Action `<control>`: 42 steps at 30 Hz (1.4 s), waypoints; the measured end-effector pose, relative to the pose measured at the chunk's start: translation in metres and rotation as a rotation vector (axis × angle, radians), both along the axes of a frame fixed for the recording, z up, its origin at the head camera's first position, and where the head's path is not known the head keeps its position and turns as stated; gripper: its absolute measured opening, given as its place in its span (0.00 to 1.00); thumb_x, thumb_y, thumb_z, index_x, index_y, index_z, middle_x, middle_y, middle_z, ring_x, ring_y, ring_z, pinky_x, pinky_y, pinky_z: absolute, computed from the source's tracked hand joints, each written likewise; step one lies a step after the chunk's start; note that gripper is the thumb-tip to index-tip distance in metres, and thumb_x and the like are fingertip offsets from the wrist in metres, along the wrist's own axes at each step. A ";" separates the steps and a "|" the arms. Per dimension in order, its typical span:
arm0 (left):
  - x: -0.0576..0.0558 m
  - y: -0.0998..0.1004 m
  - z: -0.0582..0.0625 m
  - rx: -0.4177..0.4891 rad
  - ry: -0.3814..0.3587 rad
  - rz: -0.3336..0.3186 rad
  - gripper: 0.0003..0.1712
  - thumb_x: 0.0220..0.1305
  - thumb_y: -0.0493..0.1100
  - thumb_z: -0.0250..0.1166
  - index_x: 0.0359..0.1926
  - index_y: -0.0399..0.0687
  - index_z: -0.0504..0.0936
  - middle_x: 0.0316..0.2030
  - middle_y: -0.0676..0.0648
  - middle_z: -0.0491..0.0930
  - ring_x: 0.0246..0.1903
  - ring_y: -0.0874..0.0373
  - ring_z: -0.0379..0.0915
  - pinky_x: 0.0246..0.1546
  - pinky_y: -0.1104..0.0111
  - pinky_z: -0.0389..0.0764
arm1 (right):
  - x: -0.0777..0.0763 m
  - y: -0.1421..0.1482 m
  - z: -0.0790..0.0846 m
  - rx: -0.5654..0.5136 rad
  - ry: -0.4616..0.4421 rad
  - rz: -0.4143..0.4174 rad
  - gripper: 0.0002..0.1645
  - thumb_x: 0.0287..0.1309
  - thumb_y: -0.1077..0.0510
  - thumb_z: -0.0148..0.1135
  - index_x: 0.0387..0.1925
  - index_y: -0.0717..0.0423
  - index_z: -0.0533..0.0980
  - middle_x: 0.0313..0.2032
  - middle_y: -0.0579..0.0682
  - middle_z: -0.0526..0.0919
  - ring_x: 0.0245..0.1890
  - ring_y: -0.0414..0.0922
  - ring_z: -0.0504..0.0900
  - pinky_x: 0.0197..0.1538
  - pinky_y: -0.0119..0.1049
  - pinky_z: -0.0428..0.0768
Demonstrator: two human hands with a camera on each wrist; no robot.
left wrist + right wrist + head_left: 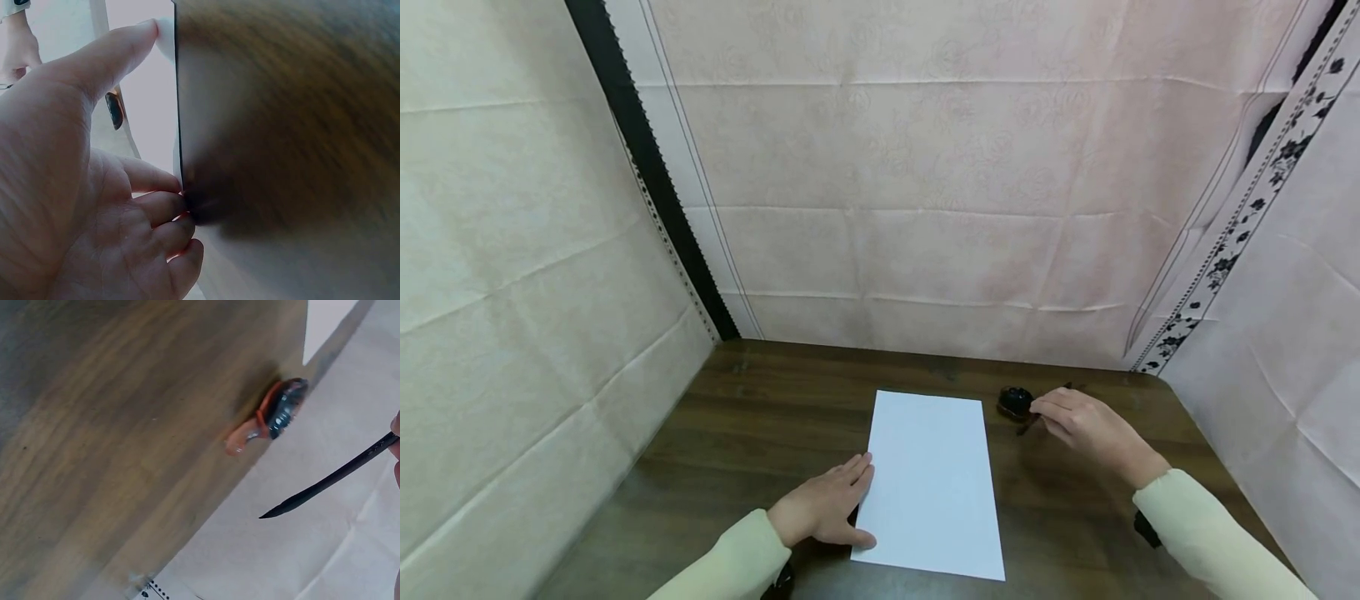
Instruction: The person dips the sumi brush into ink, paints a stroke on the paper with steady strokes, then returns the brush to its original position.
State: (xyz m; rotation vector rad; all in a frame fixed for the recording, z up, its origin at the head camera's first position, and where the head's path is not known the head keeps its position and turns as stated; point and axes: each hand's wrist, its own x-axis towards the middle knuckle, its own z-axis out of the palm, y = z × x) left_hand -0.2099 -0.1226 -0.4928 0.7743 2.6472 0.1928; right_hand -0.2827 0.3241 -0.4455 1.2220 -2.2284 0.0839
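Note:
A blank white sheet of paper (931,487) lies on the brown wooden table. My left hand (831,502) rests on its left edge, fingers spread and fairly straight, the thumb on the lower left corner. In the left wrist view the thumb (119,53) touches the sheet. To the right of the paper, my right hand (1086,429) pinches a thin dark brush (331,480) with a tapered point. Just left of that hand sits a small glossy black piece (1017,402), its reddish-brown rim and stub visible in the right wrist view. Whether the brush touches it is unclear.
Pale cloth sheets hang behind the table (760,417) and on both sides, with a black strip (655,167) at the left corner and a floral border (1232,250) at the right. The back cloth meets the table's far edge.

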 end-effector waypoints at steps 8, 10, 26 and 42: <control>0.001 -0.001 0.001 0.007 -0.014 0.005 0.61 0.62 0.72 0.70 0.83 0.43 0.57 0.85 0.44 0.50 0.85 0.49 0.47 0.83 0.54 0.60 | 0.000 -0.002 0.010 -0.112 -0.002 -0.020 0.37 0.83 0.40 0.34 0.47 0.58 0.86 0.43 0.47 0.90 0.44 0.43 0.88 0.46 0.38 0.86; 0.001 -0.001 0.001 0.009 -0.016 0.005 0.61 0.62 0.72 0.70 0.83 0.43 0.57 0.85 0.44 0.50 0.85 0.49 0.47 0.83 0.53 0.60 | 0.001 -0.002 0.011 -0.127 -0.011 -0.042 0.38 0.82 0.38 0.34 0.47 0.57 0.85 0.43 0.46 0.89 0.43 0.42 0.87 0.46 0.36 0.85; 0.000 -0.001 0.001 0.015 -0.010 -0.002 0.61 0.62 0.71 0.70 0.83 0.42 0.58 0.85 0.44 0.51 0.85 0.49 0.47 0.82 0.53 0.60 | -0.003 -0.010 0.019 -0.393 -0.028 -0.085 0.29 0.41 0.76 0.80 0.49 0.59 0.87 0.43 0.51 0.92 0.42 0.47 0.89 0.52 0.13 0.78; 0.000 -0.002 -0.001 0.019 -0.018 0.001 0.62 0.62 0.71 0.70 0.83 0.43 0.56 0.85 0.44 0.49 0.85 0.49 0.46 0.83 0.54 0.59 | -0.006 -0.020 0.028 -0.784 -0.144 -0.218 0.15 0.59 0.69 0.74 0.47 0.54 0.89 0.39 0.54 0.93 0.43 0.16 0.82 0.46 0.12 0.74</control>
